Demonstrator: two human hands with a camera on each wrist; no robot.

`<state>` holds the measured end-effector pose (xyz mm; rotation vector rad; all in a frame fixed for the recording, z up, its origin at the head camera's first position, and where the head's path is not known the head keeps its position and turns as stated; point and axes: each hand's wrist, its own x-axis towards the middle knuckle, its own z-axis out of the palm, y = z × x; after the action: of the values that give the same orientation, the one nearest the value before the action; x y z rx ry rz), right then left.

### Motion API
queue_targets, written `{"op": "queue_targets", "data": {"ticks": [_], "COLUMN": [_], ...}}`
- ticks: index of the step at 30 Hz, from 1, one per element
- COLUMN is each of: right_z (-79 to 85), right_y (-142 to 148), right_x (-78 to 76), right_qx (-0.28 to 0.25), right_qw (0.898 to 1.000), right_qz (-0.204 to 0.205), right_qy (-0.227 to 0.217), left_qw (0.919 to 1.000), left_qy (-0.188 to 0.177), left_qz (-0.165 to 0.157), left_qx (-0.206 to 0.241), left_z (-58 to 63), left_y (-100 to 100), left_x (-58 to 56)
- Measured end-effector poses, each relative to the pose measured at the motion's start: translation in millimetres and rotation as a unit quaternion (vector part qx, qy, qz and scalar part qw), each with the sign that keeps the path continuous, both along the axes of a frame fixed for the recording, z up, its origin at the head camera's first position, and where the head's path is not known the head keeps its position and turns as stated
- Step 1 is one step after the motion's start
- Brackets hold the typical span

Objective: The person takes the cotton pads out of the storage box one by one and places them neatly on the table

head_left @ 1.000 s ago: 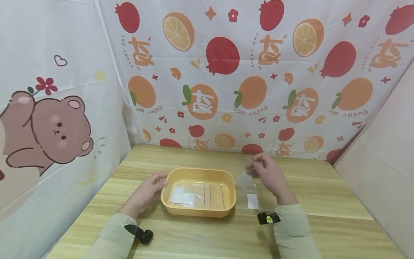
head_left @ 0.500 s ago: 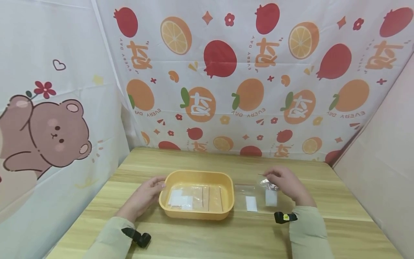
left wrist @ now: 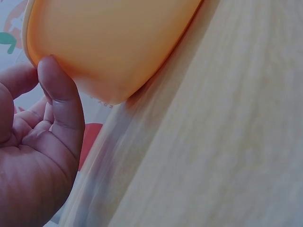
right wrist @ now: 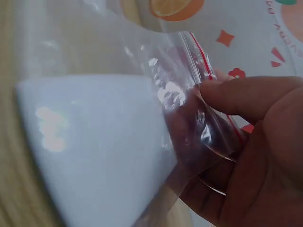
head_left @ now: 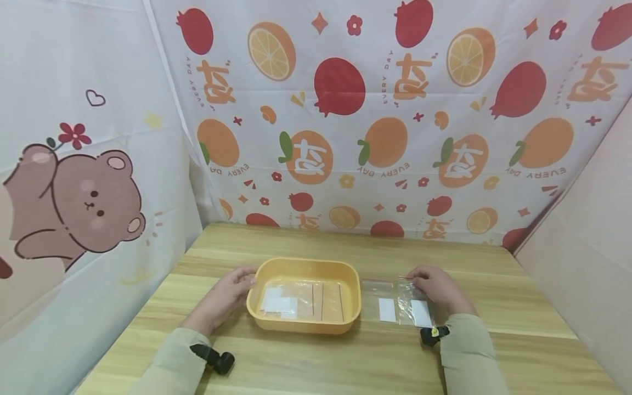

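Observation:
My left hand (head_left: pixel 224 296) pinches the left rim of a yellow plastic tub (head_left: pixel 303 327), thumb on the near side as the left wrist view shows. Inside the tub lie several clear zip bags (head_left: pixel 301 293) with white cards and red seal lines, overlapping. To the right of the tub my right hand (head_left: pixel 439 288) holds a clear zip bag (right wrist: pixel 104 142) by its red-lined top edge, between thumb and fingers. A white card (head_left: pixel 421 314) shows inside that bag. Just left of it, another zip bag (head_left: pixel 387 310) with a white card lies flat on the table.
The wooden table (head_left: pixel 316 365) reaches back to a fruit-print curtain (head_left: pixel 340 137). A bear-print curtain (head_left: pixel 89 208) hangs at the left and a plain pale one (head_left: pixel 582 219) at the right. Black wrist cameras sit on both sleeves.
My right hand has moved right and down from beside the tub's far right corner, bringing the zip bag low next to the flat one. The left hand stays on the tub.

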<state>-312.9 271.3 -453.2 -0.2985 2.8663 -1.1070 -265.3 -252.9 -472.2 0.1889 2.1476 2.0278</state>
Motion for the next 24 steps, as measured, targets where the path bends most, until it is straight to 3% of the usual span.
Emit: {"op": "queue_targets", "data": {"ticks": [9, 16, 24], "right_z": [-10.9, -10.2, -8.3], "right_y": [-1, -2, -4], "right_x": [-7.2, -10.8, -6.7], "right_qx": [0.017, 0.018, 0.027], "right_qw": [1.0, 1.0, 0.999], "right_qz": [-0.007, -0.018, -0.021], "right_qy": [0.001, 0.001, -0.005], "left_qw": [1.0, 0.9999, 0.9999], "left_qy": [-0.001, 0.005, 0.003], "left_qz": [0.003, -0.009, -0.01], "left_qx": [-0.009, 0.001, 0.002], "left_z": [0.1, -0.5, 0.9], "left_y": [0, 1, 0], "left_x": [-2.9, -6.7, -3.8]}}
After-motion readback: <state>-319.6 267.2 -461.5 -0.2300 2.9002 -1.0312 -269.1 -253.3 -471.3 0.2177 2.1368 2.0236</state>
